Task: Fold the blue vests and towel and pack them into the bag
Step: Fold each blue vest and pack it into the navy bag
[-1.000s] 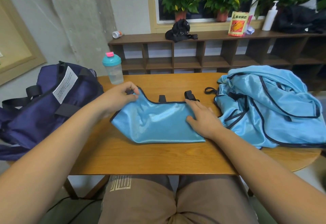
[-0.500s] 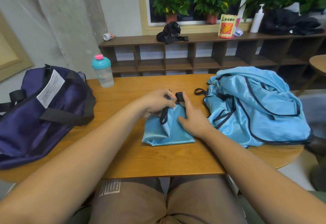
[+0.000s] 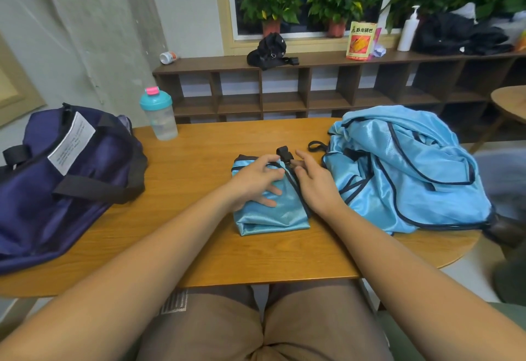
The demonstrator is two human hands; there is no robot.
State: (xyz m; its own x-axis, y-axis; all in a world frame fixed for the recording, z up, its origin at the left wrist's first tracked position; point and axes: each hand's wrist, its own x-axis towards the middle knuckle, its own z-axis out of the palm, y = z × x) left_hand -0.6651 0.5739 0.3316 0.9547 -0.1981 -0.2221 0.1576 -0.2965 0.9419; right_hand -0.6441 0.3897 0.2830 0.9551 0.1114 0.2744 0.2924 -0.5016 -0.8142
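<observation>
Far left, the bag [image 3: 65,178] lies on the table [image 3: 199,252], its top sagging; I cannot tell whether the mouth is fully open. A bottle [image 3: 158,114] stands just behind it, clear of the work.

At table centre sits the folded vest [image 3: 270,212], a compact packet with a black buckle [image 3: 284,153] poking out at its far edge. My left hand [image 3: 256,181] rests on top of it, fingers spread and pressing down, thumb and forefinger hooked on the black trim. My right hand [image 3: 316,181] lies against the packet's right edge, fingers loosely extended, gripping nothing that I can see.

To the right, touching that hand's side, is the pile [image 3: 404,170] of unfolded blue cloth, well apart from the bag.

Assessment: the cloth is shiny, thin and limp. I judge it light and slippery, liable to spring open once pressure lifts. I would take the packet from both sides, thumbs above, fingers beneath, buckle tucked inward, and carry it flat to the bag.
</observation>
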